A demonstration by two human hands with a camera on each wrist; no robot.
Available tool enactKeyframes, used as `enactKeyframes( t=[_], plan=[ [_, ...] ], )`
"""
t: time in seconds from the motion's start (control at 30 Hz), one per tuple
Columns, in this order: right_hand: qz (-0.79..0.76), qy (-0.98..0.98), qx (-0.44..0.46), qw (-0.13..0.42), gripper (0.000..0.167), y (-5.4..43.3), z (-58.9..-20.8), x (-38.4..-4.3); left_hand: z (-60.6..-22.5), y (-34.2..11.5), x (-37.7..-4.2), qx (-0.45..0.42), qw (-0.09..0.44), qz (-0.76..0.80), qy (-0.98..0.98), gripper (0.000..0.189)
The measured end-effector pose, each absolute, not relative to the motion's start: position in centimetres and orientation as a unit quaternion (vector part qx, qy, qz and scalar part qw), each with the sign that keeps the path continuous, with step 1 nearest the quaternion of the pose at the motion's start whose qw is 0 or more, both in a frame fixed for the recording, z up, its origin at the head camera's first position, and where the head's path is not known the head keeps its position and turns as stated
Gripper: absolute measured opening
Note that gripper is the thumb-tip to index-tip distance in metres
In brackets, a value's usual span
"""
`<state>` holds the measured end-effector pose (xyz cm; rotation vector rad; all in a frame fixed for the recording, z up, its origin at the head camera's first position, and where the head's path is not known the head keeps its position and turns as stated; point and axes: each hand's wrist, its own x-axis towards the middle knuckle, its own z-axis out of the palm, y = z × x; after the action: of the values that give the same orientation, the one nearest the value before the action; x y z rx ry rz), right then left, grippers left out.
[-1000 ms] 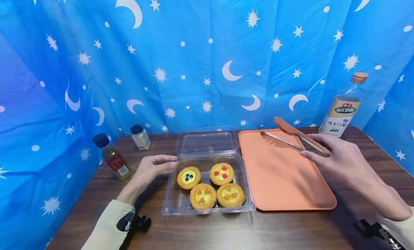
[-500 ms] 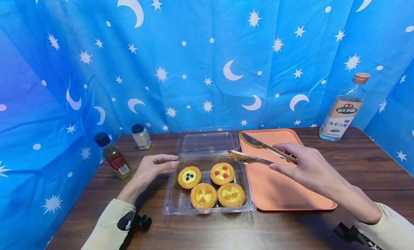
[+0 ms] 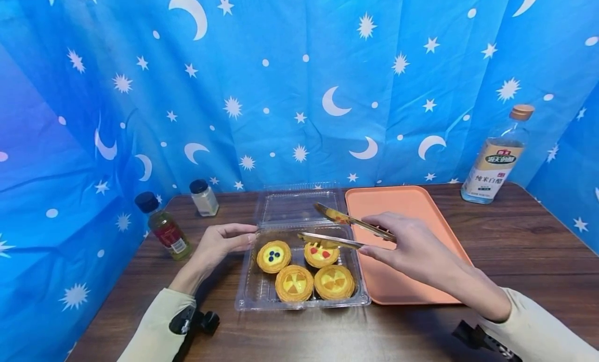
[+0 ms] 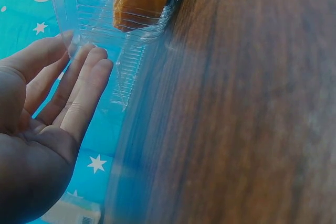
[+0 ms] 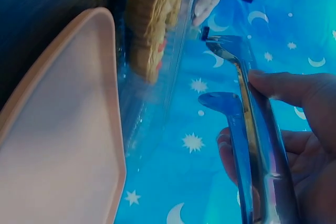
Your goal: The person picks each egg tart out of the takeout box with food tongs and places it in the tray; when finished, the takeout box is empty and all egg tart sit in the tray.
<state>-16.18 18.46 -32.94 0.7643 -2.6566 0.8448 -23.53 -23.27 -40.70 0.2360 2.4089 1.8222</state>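
Note:
A clear plastic container (image 3: 304, 305) with its lid (image 3: 299, 208) folded back stands on the table, holding several tarts. At back left is a blueberry tart (image 3: 273, 257); at back right, a tart with red pieces (image 3: 322, 255). Two tarts with wedge toppings (image 3: 294, 284) sit in front. My left hand (image 3: 219, 247) pinches the container's left rim between thumb and fingers, seen close in the left wrist view. My right hand (image 3: 412, 243) grips metal tongs (image 5: 247, 114). Their arms stand apart, and the lower tip overlaps the red-topped tart in the head view.
An orange tray (image 3: 398, 199) lies right against the container's side. A vinegar bottle (image 3: 491, 167) stands at back right. On the left are a dark-capped oil bottle (image 3: 168, 234) and a small seasoning jar (image 3: 205, 199). A blue patterned curtain (image 3: 290, 91) backs the table.
My right hand has carried the tongs leftward and down, from above the tray's far right to over the container. My left hand has stayed at the rim.

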Motion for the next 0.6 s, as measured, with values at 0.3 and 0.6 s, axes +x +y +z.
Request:
enactKeyframes(
  t=[0.3, 0.6],
  plan=[
    [0.275, -0.907, 0.292, 0.126, 0.049, 16.1, -33.4, -16.6, -40.7, -23.2, -23.6, 0.085, 0.058, 0.604, 0.790, 0.035],
    [0.271, -0.907, 0.305, 0.104, 0.050, 14.3, -33.8, -17.0, -40.7, -23.3, -23.4, 0.079, 0.053, 0.594, 0.799, 0.036]
  ],
)
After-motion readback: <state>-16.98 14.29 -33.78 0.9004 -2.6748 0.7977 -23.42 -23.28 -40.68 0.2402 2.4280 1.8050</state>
